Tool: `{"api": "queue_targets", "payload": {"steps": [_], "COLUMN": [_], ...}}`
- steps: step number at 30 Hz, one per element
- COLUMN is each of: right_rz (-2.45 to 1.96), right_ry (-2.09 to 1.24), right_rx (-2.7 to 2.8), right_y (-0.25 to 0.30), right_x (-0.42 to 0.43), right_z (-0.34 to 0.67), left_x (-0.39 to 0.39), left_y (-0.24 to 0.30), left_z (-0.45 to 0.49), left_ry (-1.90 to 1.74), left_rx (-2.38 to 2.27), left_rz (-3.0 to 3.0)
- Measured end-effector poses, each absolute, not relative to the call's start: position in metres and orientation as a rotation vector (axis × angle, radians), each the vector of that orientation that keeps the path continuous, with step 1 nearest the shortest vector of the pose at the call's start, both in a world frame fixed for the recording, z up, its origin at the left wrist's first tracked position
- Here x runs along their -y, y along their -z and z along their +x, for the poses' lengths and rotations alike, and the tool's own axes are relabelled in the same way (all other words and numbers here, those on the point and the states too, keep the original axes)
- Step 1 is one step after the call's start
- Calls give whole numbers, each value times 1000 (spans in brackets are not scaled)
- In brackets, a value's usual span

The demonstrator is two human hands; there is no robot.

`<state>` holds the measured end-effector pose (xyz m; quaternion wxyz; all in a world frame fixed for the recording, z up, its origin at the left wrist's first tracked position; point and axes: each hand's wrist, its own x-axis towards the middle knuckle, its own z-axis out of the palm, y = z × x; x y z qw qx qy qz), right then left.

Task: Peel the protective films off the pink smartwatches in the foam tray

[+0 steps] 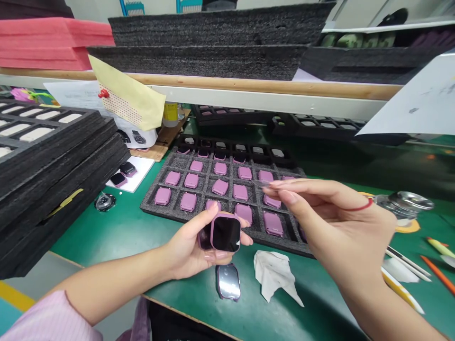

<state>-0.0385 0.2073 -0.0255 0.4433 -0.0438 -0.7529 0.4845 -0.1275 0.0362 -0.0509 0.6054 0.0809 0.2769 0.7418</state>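
My left hand [194,246] is closed around a pink watch case with a dark glossy screen [225,233], held just above the green table. My right hand [330,222] hovers to the right of it, thumb and fingers pinched on a thin clear film [262,183] that is barely visible. A red thread circles the right wrist. Behind both hands lies a black foam tray [170,169] with several pink watch cases in its pockets. Another watch piece with a shiny face [228,282] lies flat on the table under my left hand, beside a crumpled white cloth [275,274].
A stack of black foam trays [53,161] stands at the left. Two dark watches [122,174] rest on white paper. More trays [313,124] sit at the back under a shelf. Pens and tools [408,263] and a round glass object [405,204] lie at the right.
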Motion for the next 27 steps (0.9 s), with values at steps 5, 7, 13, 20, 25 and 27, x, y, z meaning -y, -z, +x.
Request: {"api": "queue_targets", "payload": {"steps": [5, 7, 13, 20, 25, 27], "right_rz": [284, 487, 694, 401, 345, 346], "right_ry": [-723, -635, -552, -612, -867, -884], "right_rx": [2100, 2227, 2282, 2320, 2349, 2340], "right_y": [25, 25, 32, 35, 34, 32], "right_x": [-206, -204, -192, -175, -179, -183], "right_z": [-26, -18, -12, -26, -28, -28], "left_x": [-37, -36, -34, -37, -36, -35], "left_y": [52, 53, 52, 57, 57, 53], "left_z": [-128, -128, -127, -122, -122, -123], "left_ry": [-1704, -1697, -1680, -1754, -1733, -1720], "left_rx": [-637, -630, -713, -872, -889, -873], "left_rz": [174, 160, 117, 371, 303, 213]}}
